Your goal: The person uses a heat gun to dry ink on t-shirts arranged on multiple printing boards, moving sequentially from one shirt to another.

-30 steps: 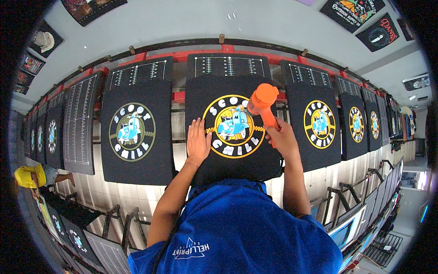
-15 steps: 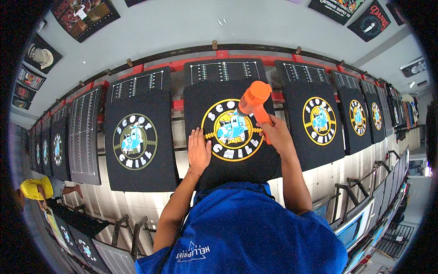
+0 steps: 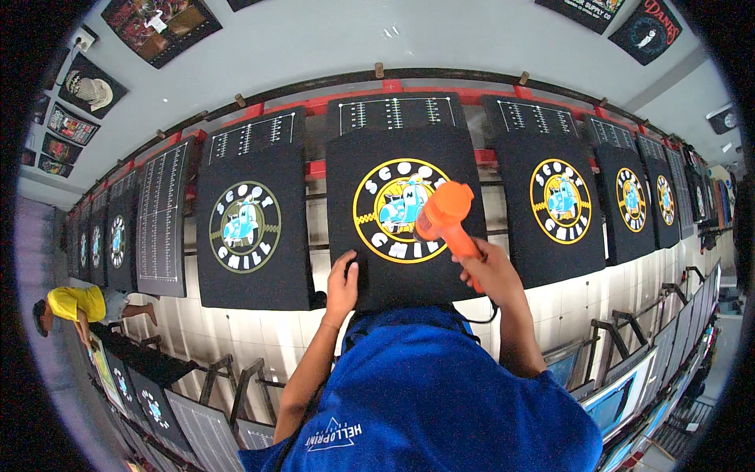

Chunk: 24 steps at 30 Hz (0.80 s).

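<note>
A black T-shirt lies flat over a board in front of me, printed with a round yellow, white and light-blue scooter design. In my right hand is the handle of an orange heat gun. Its nozzle points down over the lower right part of the print, hiding some of it. A dark cord hangs below the handle. My left hand rests at the shirt's left edge with its fingers stretched out, holding nothing.
More black shirts lie on boards to the left and right; the left one's ring is olive. A bare board with white marks stands farther left. A red and black rail runs behind. At far left is a person in yellow.
The heat gun has come toward me, from the top of the print to its lower right. My left hand has slid nearer, off the print's side to the shirt's edge.
</note>
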Motion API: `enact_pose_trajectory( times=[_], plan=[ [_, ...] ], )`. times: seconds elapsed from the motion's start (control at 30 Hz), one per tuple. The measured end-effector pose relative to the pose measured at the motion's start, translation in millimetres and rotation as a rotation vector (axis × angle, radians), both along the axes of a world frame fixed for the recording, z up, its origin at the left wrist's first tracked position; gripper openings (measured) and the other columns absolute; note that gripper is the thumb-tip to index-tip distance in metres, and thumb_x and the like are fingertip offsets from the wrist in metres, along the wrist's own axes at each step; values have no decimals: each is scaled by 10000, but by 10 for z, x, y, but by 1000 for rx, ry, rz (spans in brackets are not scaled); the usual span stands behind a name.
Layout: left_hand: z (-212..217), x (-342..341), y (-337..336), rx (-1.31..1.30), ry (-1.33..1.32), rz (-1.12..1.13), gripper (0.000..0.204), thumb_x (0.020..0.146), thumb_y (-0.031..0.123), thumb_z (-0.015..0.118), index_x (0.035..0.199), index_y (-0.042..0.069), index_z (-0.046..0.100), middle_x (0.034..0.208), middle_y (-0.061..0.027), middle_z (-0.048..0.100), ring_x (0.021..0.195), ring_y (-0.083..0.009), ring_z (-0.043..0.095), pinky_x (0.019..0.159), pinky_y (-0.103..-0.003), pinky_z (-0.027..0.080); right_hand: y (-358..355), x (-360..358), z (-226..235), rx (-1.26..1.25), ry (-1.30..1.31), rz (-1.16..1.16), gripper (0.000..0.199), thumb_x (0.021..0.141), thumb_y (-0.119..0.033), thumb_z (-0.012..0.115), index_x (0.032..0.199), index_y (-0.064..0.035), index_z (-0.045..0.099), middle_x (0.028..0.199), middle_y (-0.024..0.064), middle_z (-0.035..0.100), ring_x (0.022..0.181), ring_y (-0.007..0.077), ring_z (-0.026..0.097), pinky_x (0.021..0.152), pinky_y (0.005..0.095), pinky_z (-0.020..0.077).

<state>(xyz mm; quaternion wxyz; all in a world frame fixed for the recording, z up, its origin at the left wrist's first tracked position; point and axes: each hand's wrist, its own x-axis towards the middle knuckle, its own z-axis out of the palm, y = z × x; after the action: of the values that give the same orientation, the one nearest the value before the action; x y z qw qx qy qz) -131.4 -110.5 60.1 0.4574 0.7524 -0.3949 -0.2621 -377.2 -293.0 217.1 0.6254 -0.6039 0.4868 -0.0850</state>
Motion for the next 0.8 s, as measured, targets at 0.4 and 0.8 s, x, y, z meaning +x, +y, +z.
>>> enact_pose_trajectory(
  times=[0.4,0.8],
  plan=[
    [2744,304,1092,-573,614,-809,410,912,379,556,842,-19,627,861,-151,641,788,-282,628,689,-363,484,756,449,-155,445,-581,128,675,809,-72,685,1407,-53,374,1219,99,569,885,103,609,765,262,507],
    [2918,2025,2391,-777,142,-1097,317,868,356,622,889,41,653,914,-121,662,831,-270,624,788,-388,476,1623,2571,-281,884,-617,0,401,853,-73,626,1233,-55,500,938,48,582,776,140,598,606,297,517]
  ],
)
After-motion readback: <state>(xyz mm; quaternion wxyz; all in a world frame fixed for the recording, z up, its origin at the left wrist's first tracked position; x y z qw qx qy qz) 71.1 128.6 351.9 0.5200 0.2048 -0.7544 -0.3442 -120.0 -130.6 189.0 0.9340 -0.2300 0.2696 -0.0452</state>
